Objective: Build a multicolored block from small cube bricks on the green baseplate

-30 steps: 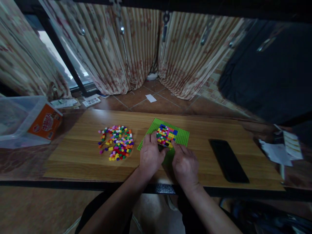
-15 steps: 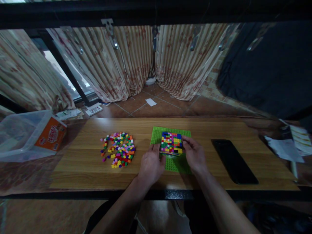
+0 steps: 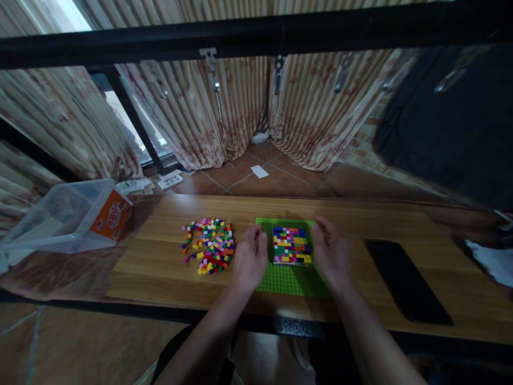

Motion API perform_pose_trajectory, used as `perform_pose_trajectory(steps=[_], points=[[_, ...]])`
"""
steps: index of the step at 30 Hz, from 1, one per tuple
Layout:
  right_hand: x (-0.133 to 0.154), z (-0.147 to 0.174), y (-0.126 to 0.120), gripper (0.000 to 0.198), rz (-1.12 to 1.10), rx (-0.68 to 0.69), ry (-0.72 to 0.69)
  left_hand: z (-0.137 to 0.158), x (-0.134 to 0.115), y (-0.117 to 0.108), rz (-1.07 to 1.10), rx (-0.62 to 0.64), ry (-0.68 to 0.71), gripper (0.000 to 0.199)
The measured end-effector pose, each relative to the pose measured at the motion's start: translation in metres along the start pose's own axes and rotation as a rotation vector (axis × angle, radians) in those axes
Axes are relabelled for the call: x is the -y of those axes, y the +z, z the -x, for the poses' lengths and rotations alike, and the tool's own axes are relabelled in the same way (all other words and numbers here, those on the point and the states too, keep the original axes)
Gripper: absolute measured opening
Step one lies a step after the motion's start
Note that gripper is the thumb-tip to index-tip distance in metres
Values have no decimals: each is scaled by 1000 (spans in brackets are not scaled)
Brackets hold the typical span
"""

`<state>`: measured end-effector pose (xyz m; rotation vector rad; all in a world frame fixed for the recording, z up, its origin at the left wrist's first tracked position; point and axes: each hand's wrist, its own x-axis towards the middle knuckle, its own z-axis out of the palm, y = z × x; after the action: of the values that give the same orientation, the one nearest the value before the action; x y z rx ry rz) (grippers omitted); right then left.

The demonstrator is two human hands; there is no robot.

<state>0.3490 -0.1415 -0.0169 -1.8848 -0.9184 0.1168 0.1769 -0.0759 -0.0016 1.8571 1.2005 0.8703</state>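
A block built from many small coloured bricks (image 3: 292, 246) rests on the green studded baseplate (image 3: 292, 283). My left hand (image 3: 249, 261) is just left of the block, fingers loosely bent and a gap showing between thumb and fingers, nothing in it. On the other side, my right hand (image 3: 332, 256) hovers by the block's right edge, also open and free of any object; its fingertips are a little blurred. Left of my left hand lies a heap of loose coloured bricks (image 3: 216, 246).
The wooden table (image 3: 156, 267) carries a black flat tray-like object (image 3: 406, 280) at right. Beyond the table's left end stands a clear plastic bin (image 3: 80, 243) with an orange label. A black bar (image 3: 248, 35) with hanging metal clips crosses above the table. Patterned curtains (image 3: 236, 112) hang behind.
Both hands have let go of the brick block and moved apart to either side of it. The block now sits on the baseplate. The camera view has shifted and tilted.
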Motion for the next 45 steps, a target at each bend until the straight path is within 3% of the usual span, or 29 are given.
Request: perform_pose_trajectory(steps=[3,5,10,12,17,25,29,32,38,45], points=[[21,-1,10,55,164,50,-247,4,-9,7,99,17,-74,33],[31,2,19,58,284,123,-341,7,-15,11,159,37,-86,35],[36,8,35,50,602,436,-387,10,-18,13,148,-66,-69,36],[35,7,36,52,665,494,-377,9,-15,9,116,-120,-40,35],[41,5,33,57,726,505,-363,0,-2,-14,18,-138,2,30],[45,19,34,58,753,487,-374,-24,41,-81,-142,-156,-123,21],[48,23,34,59,763,465,-376,-28,55,-96,-233,-232,-160,23],[49,23,35,59,762,464,-377,-29,54,-94,-321,-234,-93,22],[49,22,35,56,748,475,-372,-29,46,-64,-532,-41,153,30],[46,22,34,51,719,452,-396,-33,56,-49,-609,-24,219,21]])
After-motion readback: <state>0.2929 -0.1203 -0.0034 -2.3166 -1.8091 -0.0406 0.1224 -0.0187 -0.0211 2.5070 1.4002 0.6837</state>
